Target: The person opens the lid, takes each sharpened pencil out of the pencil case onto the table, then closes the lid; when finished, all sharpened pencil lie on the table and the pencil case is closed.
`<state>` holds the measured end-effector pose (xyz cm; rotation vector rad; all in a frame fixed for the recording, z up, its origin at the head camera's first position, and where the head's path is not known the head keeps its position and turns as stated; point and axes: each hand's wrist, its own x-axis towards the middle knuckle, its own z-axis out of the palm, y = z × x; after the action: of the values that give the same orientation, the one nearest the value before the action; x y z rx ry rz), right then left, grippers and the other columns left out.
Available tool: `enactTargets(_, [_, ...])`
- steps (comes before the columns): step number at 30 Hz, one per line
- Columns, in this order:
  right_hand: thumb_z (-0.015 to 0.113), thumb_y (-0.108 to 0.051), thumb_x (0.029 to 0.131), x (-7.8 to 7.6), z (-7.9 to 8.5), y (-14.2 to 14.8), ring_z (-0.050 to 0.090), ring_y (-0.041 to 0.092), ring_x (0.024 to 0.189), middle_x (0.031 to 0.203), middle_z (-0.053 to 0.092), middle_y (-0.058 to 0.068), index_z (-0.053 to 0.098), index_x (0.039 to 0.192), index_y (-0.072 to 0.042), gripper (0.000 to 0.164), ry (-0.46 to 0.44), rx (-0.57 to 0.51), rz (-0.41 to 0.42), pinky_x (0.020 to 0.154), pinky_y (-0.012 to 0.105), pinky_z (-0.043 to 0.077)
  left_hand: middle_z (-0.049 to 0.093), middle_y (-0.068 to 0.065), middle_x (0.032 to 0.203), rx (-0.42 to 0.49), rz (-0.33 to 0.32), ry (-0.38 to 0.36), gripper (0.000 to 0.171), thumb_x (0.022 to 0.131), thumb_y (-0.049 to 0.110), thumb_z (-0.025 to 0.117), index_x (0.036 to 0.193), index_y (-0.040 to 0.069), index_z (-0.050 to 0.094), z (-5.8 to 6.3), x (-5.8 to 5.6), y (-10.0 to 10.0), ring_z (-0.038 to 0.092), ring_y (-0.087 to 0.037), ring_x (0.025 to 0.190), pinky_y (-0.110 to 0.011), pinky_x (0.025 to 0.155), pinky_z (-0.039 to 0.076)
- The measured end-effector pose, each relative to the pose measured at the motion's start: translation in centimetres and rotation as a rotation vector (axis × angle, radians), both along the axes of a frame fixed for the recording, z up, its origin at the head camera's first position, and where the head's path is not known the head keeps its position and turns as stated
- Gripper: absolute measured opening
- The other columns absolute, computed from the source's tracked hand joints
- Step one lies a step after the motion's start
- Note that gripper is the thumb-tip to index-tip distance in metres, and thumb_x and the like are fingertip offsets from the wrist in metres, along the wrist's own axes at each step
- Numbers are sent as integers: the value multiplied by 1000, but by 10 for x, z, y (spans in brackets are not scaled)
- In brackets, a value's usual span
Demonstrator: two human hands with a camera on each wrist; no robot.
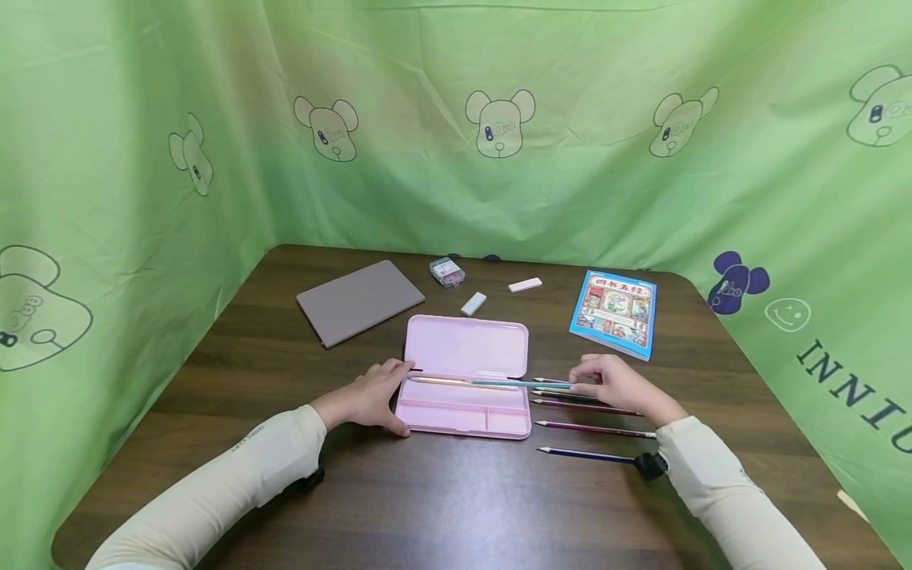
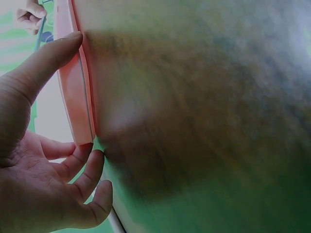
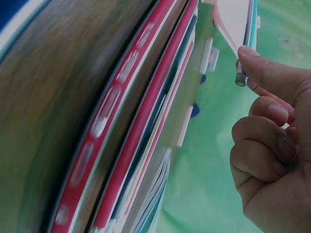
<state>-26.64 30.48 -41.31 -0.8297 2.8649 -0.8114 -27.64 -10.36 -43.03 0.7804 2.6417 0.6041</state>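
A pink pencil case [image 1: 466, 347] lies with its lid up in the middle of the table. My left hand [image 1: 366, 398] holds the case's left end, thumb at the near corner and fingers at the far one. Between thumb and forefinger, my right hand [image 1: 614, 383] pinches a teal pencil [image 1: 520, 384] near its blunt end; the pencil reaches over the case's back compartment. A yellow-orange pencil [image 1: 443, 381] is in that compartment. Right of the case lie several pencils, among them a dark red pencil [image 1: 594, 428] and a blue pencil [image 1: 584, 454]. The right hand partly hides some.
Behind the case are a white eraser [image 1: 473, 304], a pink-and-white bar [image 1: 525, 285] and a small clear box [image 1: 447, 272]. A grey-brown notebook [image 1: 361, 302] lies at the back left, a blue-covered book [image 1: 616, 311] at the back right. Green cloth surrounds the table.
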Motion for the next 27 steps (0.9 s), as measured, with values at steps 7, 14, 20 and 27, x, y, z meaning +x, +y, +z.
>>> enactTargets(7, [70, -5, 79, 9, 2, 20, 34, 2, 58, 66, 45, -9, 69, 80, -12, 7, 3, 18, -61, 53, 21, 34, 36, -14, 140, 0, 0, 3, 104, 64, 38, 82, 144, 4, 26, -1, -1, 0, 37, -35, 124, -55, 98, 32])
enactTargets(14, [68, -13, 82, 22, 3, 44, 34, 2, 60, 66, 43, -8, 69, 80, -5, 8, -15, 38, -127, 53, 22, 33, 36, -14, 140, 9, -3, 5, 104, 64, 37, 83, 144, 4, 26, -1, -1, 0, 37, -35, 123, -55, 98, 32])
enactTargets(20, [70, -13, 80, 31, -1, 60, 36, 1, 62, 67, 45, -8, 71, 82, -8, 5, -32, 50, -158, 54, 22, 33, 36, -14, 140, 1, -4, 11, 104, 64, 37, 83, 145, 4, 25, -2, -1, -1, 36, -34, 124, -54, 99, 32])
enactTargets(27, [72, -9, 76, 42, -12, 78, 34, -3, 62, 67, 45, -11, 71, 79, -9, 3, 16, 39, -148, 53, 21, 32, 37, -14, 139, 7, -6, 8, 104, 64, 37, 83, 144, 3, 26, -1, 0, 0, 37, -34, 122, -54, 98, 32])
